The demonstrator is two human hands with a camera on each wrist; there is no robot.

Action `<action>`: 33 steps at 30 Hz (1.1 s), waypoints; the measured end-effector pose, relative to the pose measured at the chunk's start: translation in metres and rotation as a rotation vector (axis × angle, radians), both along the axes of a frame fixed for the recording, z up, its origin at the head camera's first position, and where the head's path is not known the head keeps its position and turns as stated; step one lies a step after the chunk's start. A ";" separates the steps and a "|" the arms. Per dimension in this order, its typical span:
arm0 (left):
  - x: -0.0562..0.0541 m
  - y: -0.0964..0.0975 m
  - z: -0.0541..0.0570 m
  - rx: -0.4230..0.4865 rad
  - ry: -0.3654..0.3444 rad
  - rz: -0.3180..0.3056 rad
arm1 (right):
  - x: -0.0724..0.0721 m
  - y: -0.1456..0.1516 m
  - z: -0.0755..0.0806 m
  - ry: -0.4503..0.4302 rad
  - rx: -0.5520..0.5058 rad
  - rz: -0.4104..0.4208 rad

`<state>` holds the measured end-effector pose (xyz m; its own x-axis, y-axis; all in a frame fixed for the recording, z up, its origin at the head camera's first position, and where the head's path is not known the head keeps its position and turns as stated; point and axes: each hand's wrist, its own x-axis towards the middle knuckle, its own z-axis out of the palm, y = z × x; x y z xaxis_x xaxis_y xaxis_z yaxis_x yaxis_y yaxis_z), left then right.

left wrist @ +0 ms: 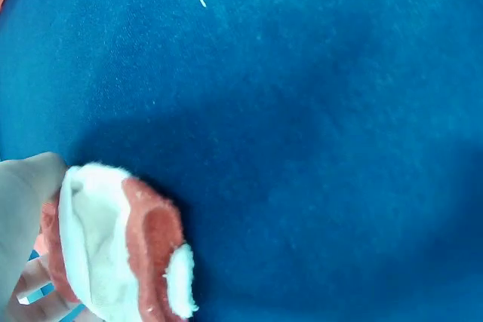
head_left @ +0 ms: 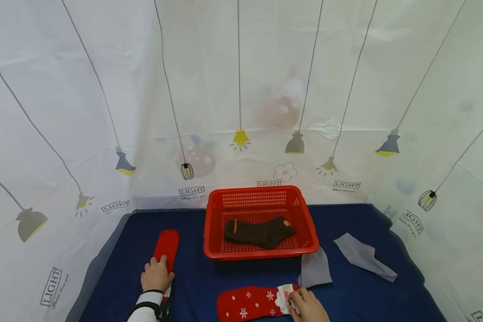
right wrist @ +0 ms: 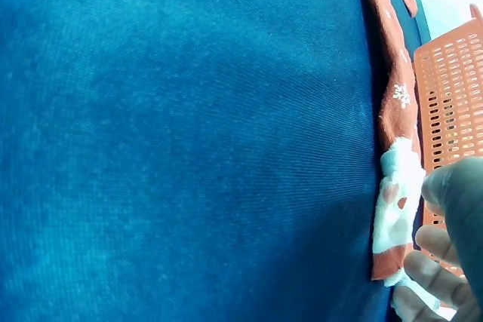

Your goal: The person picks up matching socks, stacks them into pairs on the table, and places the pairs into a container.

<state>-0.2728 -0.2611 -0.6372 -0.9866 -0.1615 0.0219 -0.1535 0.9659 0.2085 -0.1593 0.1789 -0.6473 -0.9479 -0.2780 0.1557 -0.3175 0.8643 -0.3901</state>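
On the left, my left hand (head_left: 156, 273) grips a red sock (head_left: 170, 239), its sole part stretching away from me. The left wrist view shows the sock's white-lined cuff (left wrist: 102, 243) gaping, with thumb and fingers around the fabric. A second red sock (head_left: 241, 305) with white snowflakes lies flat in front of the basket. At its white patterned cuff, my right hand (head_left: 309, 306) touches the fabric with thumb and fingers apart, as the right wrist view shows. Part of that cuff is hidden under the hand in the head view.
A red plastic basket (head_left: 261, 256) stands at the back centre, holding dark brown socks (head_left: 257, 232). One grey sock (head_left: 315, 270) lies against its front right corner; another grey sock (head_left: 364, 257) lies farther right. Dark blue cloth covers the table; a printed white curtain rises behind.
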 end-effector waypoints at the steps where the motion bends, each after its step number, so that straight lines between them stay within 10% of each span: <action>1: 0.000 0.001 0.000 -0.005 0.002 -0.005 | 0.000 0.000 0.001 -0.015 0.000 -0.006; 18: 0.004 0.003 0.000 -0.039 0.311 -0.087 | 0.003 -0.001 0.007 -0.045 -0.012 -0.017; 33: 0.015 0.015 0.027 -0.082 0.336 -0.219 | -0.006 0.005 0.014 0.003 0.065 -0.022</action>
<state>-0.2577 -0.2463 -0.6101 -0.9333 0.0674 0.3528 0.1213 0.9837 0.1330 -0.1652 0.1834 -0.6329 -0.9534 -0.2667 0.1408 -0.2993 0.8944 -0.3323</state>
